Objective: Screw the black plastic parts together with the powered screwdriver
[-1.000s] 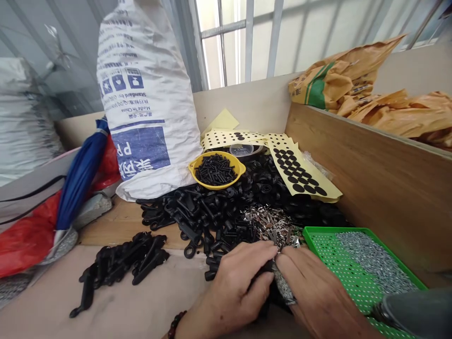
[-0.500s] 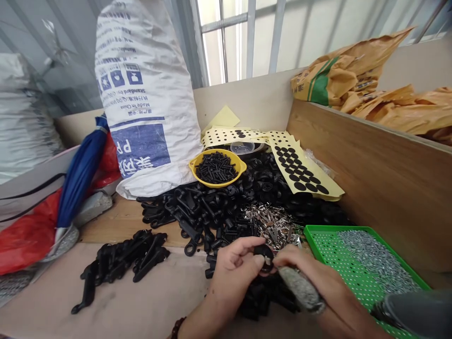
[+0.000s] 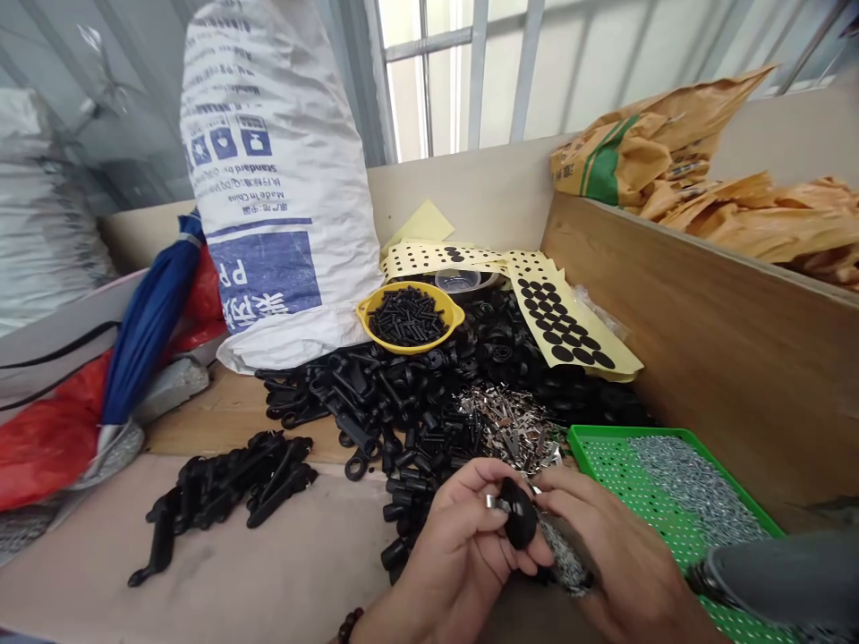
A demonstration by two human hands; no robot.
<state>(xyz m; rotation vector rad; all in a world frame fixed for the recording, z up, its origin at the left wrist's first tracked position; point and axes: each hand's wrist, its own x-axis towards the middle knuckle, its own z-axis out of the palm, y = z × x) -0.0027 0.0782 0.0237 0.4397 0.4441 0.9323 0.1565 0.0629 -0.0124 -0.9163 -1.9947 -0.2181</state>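
Note:
My left hand (image 3: 460,546) pinches a round black plastic part (image 3: 519,517) between thumb and fingers. A small shiny metal clip (image 3: 497,504) shows by its thumb tip, at the part's left side. My right hand (image 3: 608,537) is curled close against the part's right side, its fingertips by the part's upper edge. Under its fingers lies a grey speckled oblong thing (image 3: 569,562), apparently held in the palm; its kind is unclear. Just beyond both hands is a heap of small metal clips (image 3: 514,429). Black plastic pieces (image 3: 403,487) lie left of them.
A green tray (image 3: 597,474) of small screws stands at right, a grey cylindrical tool (image 3: 771,572) over it. Behind are a yellow bowl (image 3: 366,315) of black screw-like pieces and sticker sheets (image 3: 567,331). Black handles (image 3: 221,487) lie left; a white sack (image 3: 288,197) stands behind.
My left hand has turned the black part, so its rounded side shows and the clip sits at its left. My right hand has shifted, covering more of the grey speckled thing.

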